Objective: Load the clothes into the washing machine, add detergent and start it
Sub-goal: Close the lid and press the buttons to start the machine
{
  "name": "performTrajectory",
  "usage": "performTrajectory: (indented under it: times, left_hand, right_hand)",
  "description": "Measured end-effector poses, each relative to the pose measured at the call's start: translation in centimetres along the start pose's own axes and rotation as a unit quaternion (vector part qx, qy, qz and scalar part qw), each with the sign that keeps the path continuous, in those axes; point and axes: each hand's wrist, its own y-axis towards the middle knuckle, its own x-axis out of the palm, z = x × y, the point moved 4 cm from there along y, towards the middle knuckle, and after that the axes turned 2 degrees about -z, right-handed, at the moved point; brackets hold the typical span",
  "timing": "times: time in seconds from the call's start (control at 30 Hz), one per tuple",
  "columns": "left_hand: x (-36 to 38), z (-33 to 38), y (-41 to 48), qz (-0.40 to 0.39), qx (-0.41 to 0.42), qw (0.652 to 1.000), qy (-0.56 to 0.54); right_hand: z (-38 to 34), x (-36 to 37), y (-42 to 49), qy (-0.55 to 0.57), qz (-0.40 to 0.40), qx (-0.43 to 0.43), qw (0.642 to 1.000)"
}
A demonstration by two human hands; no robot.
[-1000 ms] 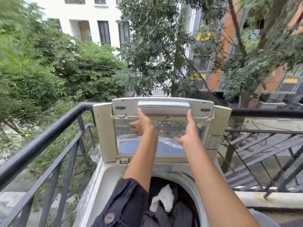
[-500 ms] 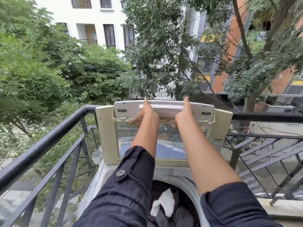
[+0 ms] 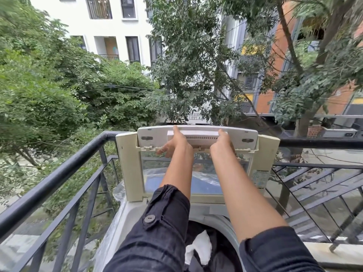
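Cream lid [image 3: 129,167] upright, L hand [image 3: 174,145] & R hand [image 3: 222,146] both gripping its top edge.

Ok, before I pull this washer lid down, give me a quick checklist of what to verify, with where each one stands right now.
1. Both hands on the lid: ok. The left hand and right hand both grip the top edge of the raised lid.
2. Clothes inside the tub: ok. Dark clothes with one white piece lie in the tub opening.
3. Nothing draped over the tub rim: cannot tell, since the arms hide much of it.
4. Detergent added: cannot tell. None shows.
5. Sleeves clear of the lid's path: not ok. Both dark sleeves hang over the tub.
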Motion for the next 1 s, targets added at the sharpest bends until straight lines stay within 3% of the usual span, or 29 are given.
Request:
performTrajectory:
  times: [0.07,0.13,0.33,0.47,0.77,1.0]
  left_hand:
    - [-0.3,-0.1,0.0,0.014,-0.003,0.999,-0.029]
    - [-0.8,-0.3,-0.5,0.041,-0.029,0.994,-0.101]
    - [-2.0,-1.4,-2.4,0.063,-0.02,0.987,-0.147]
    - [-3.1,-2.6,-4.2,0.058,0.001,0.986,-0.156]
    - [-7.2,-6.6,-7.8,0.038,0.068,0.976,-0.203]
    - [-11.3,-9.6,-12.6,0.175,0.064,0.963,-0.193]
  right_hand:
    - [-0.6,-0.3,-0.4,0.076,0.073,0.091,0.99]
    - [-0.7,-0.3,-0.4,0.074,0.066,0.124,0.987]
    - [-0.2,-2.0,-2.4,0.037,0.027,0.119,0.992]
    - [0.8,-3.8,-3.6,0.045,0.051,0.119,0.991]
    - [1.7,-11.1,-7.6,0.139,0.057,0.098,0.984]
    - [4.4,-15.2,-10.3,0.087,0.06,0.116,0.988]
